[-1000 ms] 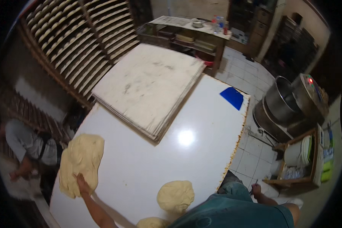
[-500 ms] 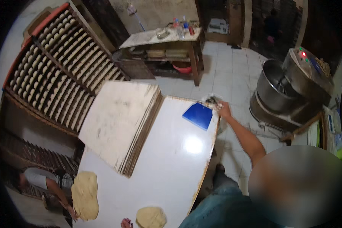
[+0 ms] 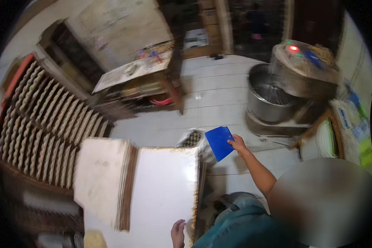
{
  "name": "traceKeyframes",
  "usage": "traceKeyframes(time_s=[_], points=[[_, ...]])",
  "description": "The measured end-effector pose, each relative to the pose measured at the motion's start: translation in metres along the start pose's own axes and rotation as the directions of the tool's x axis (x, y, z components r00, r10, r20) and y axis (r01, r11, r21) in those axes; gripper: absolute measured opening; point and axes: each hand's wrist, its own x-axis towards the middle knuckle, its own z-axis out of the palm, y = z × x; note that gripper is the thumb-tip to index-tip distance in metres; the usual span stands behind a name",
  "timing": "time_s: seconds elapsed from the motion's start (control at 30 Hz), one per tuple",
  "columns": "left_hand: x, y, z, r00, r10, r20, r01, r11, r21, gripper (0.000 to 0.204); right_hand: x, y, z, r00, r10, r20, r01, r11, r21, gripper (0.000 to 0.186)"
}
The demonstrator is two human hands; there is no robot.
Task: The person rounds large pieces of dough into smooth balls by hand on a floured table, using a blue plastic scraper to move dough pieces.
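My right hand (image 3: 235, 144) grips a blue flat plastic scraper (image 3: 218, 144) by one edge, held out beyond the corner of the white table (image 3: 161, 182). My left hand (image 3: 178, 231) is over the table's near right side, fingers loosely bent, holding nothing. A stack of floury boards (image 3: 101, 173) covers the table's left part, and a piece of pale dough (image 3: 94, 240) shows at the bottom edge.
A rack of rolls on trays (image 3: 41, 124) stands left, a cluttered bench (image 3: 120, 78) behind. At right are a steel mixer (image 3: 266, 95) and a wooden shelf with a white bucket (image 3: 318, 144). A bag-like container (image 3: 191, 136) sits beside the table's far corner.
My right hand has gone from the lower right to the table's corner and lifted the scraper off it. My left hand has left the dough. The view has swung rightward.
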Motion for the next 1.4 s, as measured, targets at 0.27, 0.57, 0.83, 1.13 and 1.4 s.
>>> traceKeyframes(time_s=[0.27, 0.57, 0.83, 1.13, 1.4], points=[[0.069, 0.098, 0.127, 0.917, 0.075, 0.392, -0.035, 0.994, -0.107, 0.034, -0.07, -0.105, -0.354, 0.564, -0.42, -0.711, 0.212, 0.906, -0.367, 0.038], [0.158, 0.103, 0.264, 0.87, 0.016, 0.493, -0.235, 0.893, 0.385, 0.047, 0.058, -0.375, -0.494, 0.133, -0.824, -0.551, 0.306, 0.563, -0.768, 0.031], [0.135, 0.078, 0.33, 0.934, -0.239, 0.266, 0.171, 0.952, 0.254, 0.05, 0.281, -0.367, -0.587, 0.902, -0.309, -0.302, -0.189, 0.349, -0.918, 0.055], [0.059, 0.032, 0.342, 0.908, -0.416, -0.039, 0.408, 0.903, -0.139, 0.045, 0.271, -0.274, -0.493, 0.5, -0.858, -0.121, 0.171, 0.235, -0.957, 0.039], [-0.09, -0.128, 0.371, 0.652, -0.691, -0.311, 0.288, 0.605, -0.742, 0.028, 0.079, 0.056, -0.135, 0.641, -0.072, 0.764, 0.367, 0.904, -0.222, 0.033]])
